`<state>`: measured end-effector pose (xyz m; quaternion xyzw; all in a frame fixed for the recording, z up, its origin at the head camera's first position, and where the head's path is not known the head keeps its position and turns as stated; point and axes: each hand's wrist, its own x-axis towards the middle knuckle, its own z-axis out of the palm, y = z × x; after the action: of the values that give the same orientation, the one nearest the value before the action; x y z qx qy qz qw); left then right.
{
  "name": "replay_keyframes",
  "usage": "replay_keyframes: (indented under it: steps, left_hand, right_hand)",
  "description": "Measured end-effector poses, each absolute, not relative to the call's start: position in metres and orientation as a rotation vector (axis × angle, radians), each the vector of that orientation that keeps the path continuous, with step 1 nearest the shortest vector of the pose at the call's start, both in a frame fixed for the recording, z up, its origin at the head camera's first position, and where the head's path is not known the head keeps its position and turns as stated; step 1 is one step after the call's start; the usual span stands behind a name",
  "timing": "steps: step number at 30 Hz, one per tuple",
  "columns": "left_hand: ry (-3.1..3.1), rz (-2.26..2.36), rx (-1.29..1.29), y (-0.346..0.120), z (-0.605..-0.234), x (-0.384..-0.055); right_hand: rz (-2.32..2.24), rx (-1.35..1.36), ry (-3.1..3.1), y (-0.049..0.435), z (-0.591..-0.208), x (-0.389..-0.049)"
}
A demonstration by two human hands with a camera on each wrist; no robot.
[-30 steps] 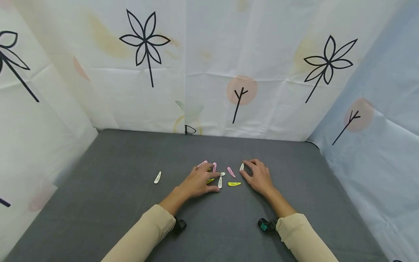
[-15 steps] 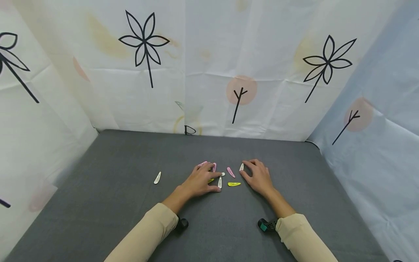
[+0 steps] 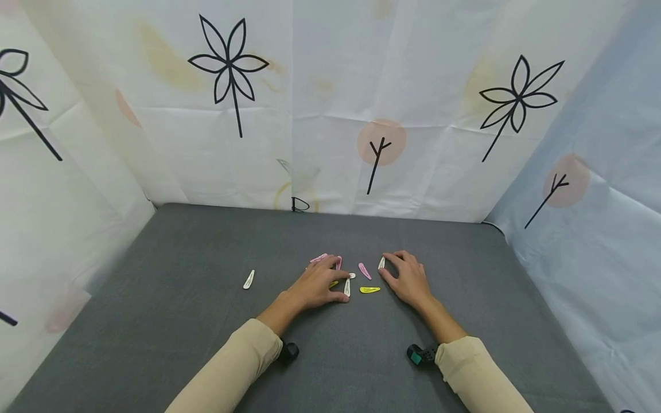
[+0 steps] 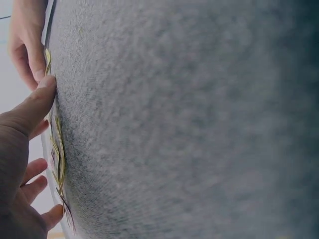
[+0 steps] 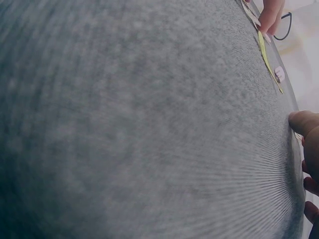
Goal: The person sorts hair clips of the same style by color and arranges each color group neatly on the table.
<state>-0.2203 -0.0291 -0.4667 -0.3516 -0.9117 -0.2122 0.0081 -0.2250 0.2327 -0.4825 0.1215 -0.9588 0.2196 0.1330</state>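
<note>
In the head view my left hand point(image 3: 311, 285) holds a white snap hair clip point(image 3: 347, 288) lengthwise between thumb and forefinger. Another white clip point(image 3: 352, 275) lies at that forefinger's tip. A yellow clip point(image 3: 333, 284) and pink clips point(image 3: 338, 263) are partly covered by the same hand. My right hand point(image 3: 409, 280) pinches a white hair clip point(image 3: 381, 263) by its two ends, forefinger at the far end and thumb at the near one. Between the hands lie a pink clip point(image 3: 365, 271) and a yellow clip point(image 3: 369, 290). In the left wrist view, yellow clips point(image 4: 61, 159) show beneath my left fingers.
A lone white clip point(image 3: 249, 279) lies off to the left on the grey tabletop point(image 3: 196, 344). White cloth point(image 3: 330, 86) with printed leaves and trees hangs behind the table and along both sides.
Both hands stay almost where they were. The left forearm has shifted slightly to the right; the clips show no clear movement.
</note>
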Motion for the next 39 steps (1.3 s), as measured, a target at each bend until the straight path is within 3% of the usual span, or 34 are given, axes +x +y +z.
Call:
replay_keyframes:
  steps: [16,39]
  left_hand:
    - [-2.738,-0.792,-1.137,-0.075,-0.450,-0.192]
    - [-2.935,-0.784,-0.732,-0.203,-0.453,-0.206]
  right_hand:
    - [0.634,0.353,-2.781,0.233,-0.482,-0.225]
    - [0.632,0.364,-2.784,0.231,-0.482,-0.225]
